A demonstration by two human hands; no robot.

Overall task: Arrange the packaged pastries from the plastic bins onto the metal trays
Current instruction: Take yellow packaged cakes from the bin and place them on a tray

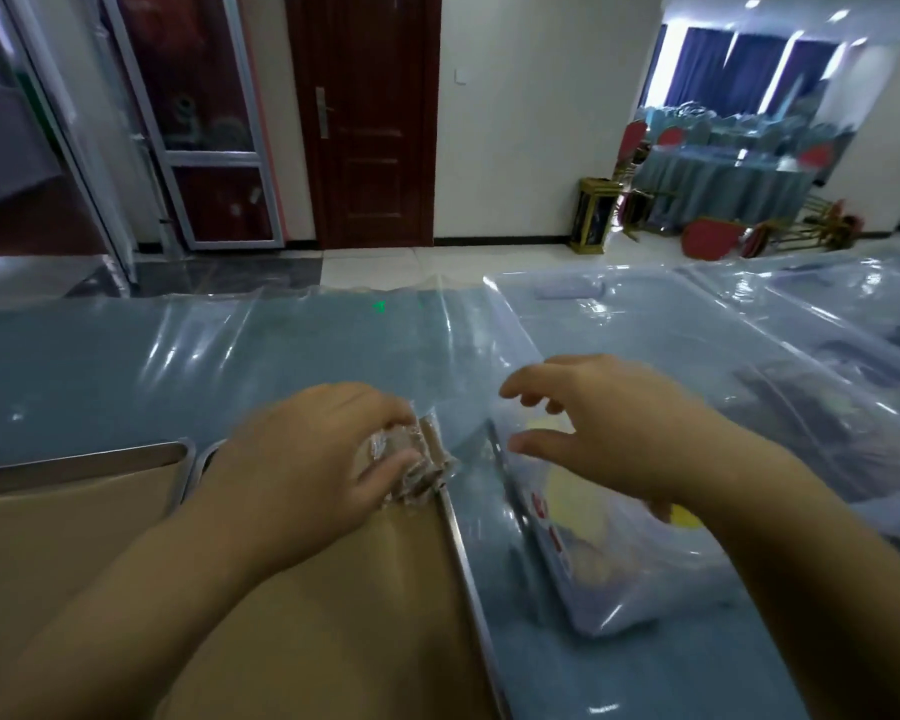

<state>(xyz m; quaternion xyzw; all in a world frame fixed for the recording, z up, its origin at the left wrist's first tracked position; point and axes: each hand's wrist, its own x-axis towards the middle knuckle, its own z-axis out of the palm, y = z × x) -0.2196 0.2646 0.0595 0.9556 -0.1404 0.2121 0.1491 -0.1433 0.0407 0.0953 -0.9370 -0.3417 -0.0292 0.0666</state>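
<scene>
My left hand grips a clear-wrapped brown pastry at the far right corner of a metal tray lined with brown paper. My right hand hovers over a clear plastic bin, its fingers spread and loosely curved, holding nothing. Inside that bin lie several packaged pastries, yellowish with red labels, partly hidden by my right wrist. The picture is blurred by motion.
A second metal tray lies to the left of the first. A larger clear bin and another sit at the right on the blue table under plastic sheeting. Beyond the table are a door and stacked chairs.
</scene>
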